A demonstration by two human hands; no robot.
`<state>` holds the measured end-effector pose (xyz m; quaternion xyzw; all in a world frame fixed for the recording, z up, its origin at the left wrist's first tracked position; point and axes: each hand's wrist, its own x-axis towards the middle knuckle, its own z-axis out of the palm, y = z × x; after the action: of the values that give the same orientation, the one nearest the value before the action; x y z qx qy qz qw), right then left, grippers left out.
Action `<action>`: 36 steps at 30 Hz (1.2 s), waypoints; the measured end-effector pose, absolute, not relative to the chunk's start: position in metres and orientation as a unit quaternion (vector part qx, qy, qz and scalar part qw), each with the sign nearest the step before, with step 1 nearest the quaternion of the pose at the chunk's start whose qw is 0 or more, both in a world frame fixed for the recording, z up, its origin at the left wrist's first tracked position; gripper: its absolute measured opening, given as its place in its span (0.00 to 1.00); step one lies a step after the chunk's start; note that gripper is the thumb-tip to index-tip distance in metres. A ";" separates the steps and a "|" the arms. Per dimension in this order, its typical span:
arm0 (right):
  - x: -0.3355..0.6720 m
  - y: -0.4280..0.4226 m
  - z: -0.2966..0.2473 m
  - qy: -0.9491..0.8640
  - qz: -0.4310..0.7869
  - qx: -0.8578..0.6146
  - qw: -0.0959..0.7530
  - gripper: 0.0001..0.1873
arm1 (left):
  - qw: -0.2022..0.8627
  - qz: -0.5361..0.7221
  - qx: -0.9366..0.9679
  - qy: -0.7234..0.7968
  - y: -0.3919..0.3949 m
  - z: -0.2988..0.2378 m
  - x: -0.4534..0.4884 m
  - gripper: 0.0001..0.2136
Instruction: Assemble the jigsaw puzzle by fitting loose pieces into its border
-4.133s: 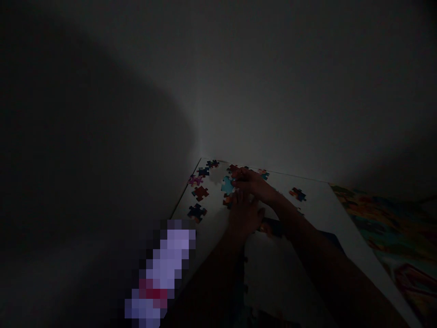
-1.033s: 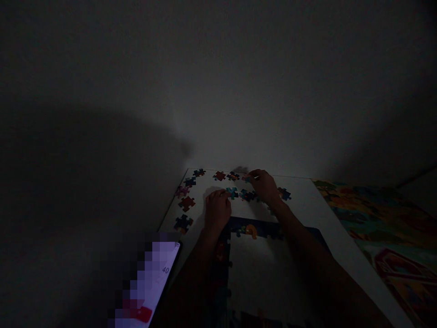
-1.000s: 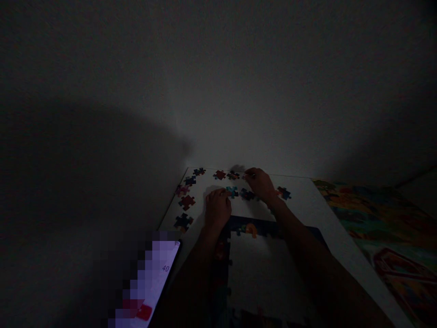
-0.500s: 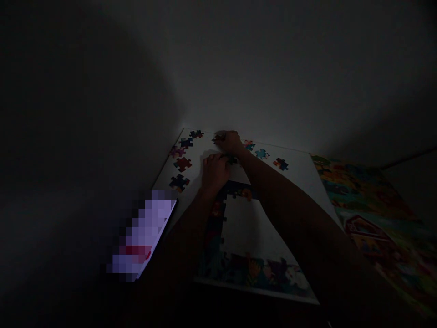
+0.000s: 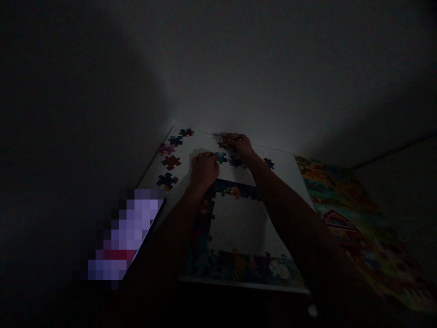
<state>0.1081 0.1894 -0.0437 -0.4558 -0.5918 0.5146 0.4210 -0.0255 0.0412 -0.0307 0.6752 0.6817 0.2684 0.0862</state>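
The scene is very dark. A white board point(image 5: 235, 218) lies before me with a partly joined jigsaw frame point(image 5: 239, 266) along its near, left and upper inner edges. My left hand point(image 5: 204, 167) rests on the board with fingers curled, its fingertips at a teal puzzle piece point(image 5: 221, 157). My right hand point(image 5: 241, 145) reaches to the board's far edge, fingers pinched on a reddish puzzle piece point(image 5: 224, 140). Loose pieces point(image 5: 170, 161) lie in a column at the far left of the board.
A lit phone screen point(image 5: 126, 230), blurred out, lies left of the board. A colourful puzzle box lid or picture point(image 5: 344, 214) lies to the right. A plain wall point(image 5: 239, 68) rises just behind the board. One more loose piece point(image 5: 269, 163) sits beside my right forearm.
My right hand has moved a little rightward along the far edge and holds a reddish piece. The view has shifted left. My left hand stays by the teal piece.
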 end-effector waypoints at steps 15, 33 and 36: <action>0.281 0.044 -0.020 -0.551 0.487 -0.473 0.485 0.21 | 0.066 0.301 0.681 0.664 0.047 -0.030 -0.030 0.17; 0.279 0.050 -0.028 -0.541 0.530 -0.420 0.500 0.15 | 0.151 0.176 0.894 0.384 -0.023 0.028 0.074 0.15; 0.282 0.052 -0.030 -0.543 0.526 -0.425 0.498 0.16 | 0.157 0.104 0.936 0.296 -0.076 0.025 0.115 0.12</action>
<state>0.2818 0.0523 -0.0302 -0.4248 -0.5434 0.5260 0.4976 0.1153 -0.0760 0.0246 0.9363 0.2963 0.1038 0.1573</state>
